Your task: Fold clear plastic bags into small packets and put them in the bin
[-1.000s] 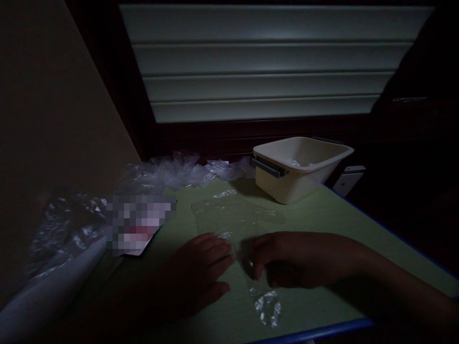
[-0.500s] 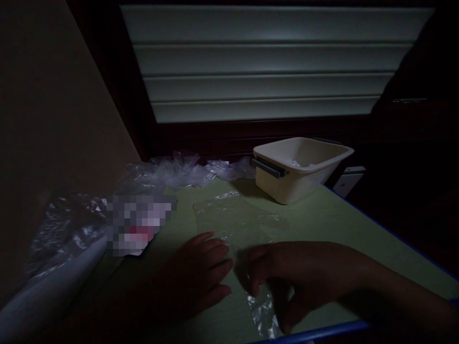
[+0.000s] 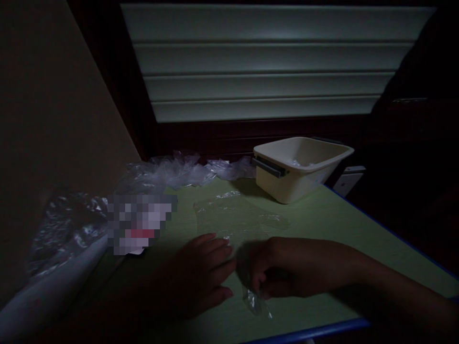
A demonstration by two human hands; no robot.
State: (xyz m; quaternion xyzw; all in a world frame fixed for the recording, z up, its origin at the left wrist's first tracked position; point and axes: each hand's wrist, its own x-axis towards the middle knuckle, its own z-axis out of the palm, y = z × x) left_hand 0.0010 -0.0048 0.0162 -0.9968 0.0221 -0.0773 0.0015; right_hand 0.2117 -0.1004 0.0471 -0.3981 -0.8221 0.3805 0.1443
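A thin piece of clear plastic film (image 3: 229, 215) lies spread on the green tabletop; whether it is a bag or a single sheet I cannot tell. My left hand (image 3: 204, 277) rests palm down over its left side, fingers stretched out. To the right of it, my right hand (image 3: 283, 267) has thumb and fingers pinched together on the near part of the film. A crumpled shiny end of the film hangs out below those fingertips. Dim light hides the exact grip.
A cream plastic bin (image 3: 297, 177) with grey handles stands at the back right, some clear plastic inside. Crumpled plastic bags (image 3: 172, 169) line the back and left. A blurred-out packet (image 3: 139, 224) lies at left. A blue edge (image 3: 315, 332) borders the table (image 3: 358, 239).
My right thumb has closed up to the fingers, and the film's near end has been drawn up and bunched away from the table's front edge. My left hand has barely moved.
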